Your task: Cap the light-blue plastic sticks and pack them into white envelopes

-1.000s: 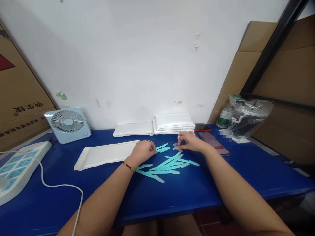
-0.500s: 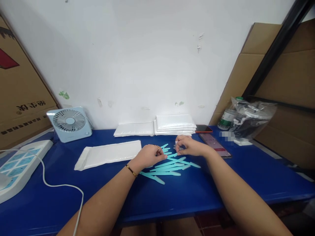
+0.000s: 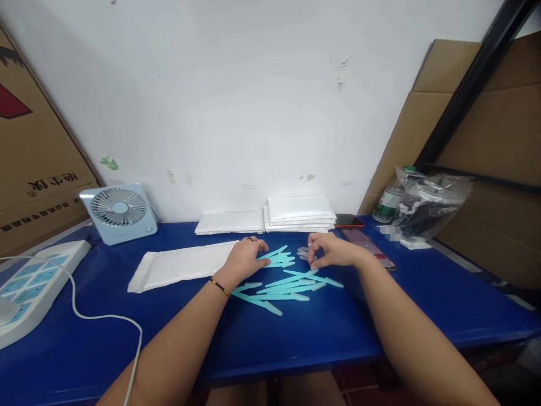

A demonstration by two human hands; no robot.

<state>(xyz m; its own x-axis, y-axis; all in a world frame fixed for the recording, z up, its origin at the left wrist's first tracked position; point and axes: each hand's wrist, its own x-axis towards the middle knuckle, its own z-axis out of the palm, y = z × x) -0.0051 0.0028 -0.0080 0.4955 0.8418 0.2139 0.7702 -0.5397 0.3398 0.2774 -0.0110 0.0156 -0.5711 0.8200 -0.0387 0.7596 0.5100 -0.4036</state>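
Note:
Turquoise eyebrow razors lie in two groups on the blue table. At the upper bunch of eyebrow razors (image 3: 281,259), my left hand (image 3: 245,256) curls its thumb and fingers around the handle ends. The lower eyebrow razors (image 3: 287,293) are spread and crossed nearer to me. My right hand (image 3: 332,251) has thumb and forefinger pinched by the tip of one lower razor. What they pinch is too small to make out. Small clear caps (image 3: 302,252) lie just left of my right fingers.
A white padded mailer (image 3: 181,268) lies left of my left hand. More mailers (image 3: 300,211) are stacked by the wall. Phones (image 3: 369,245) lie right of my right hand, with a bottle (image 3: 386,203) behind. A fan (image 3: 120,214), power strip (image 3: 42,282) and cable (image 3: 105,318) are at left.
My left hand has moved left and slightly away from me, to the upper bunch of razors. My right hand has shifted a little right, leaving the clear caps more visible.

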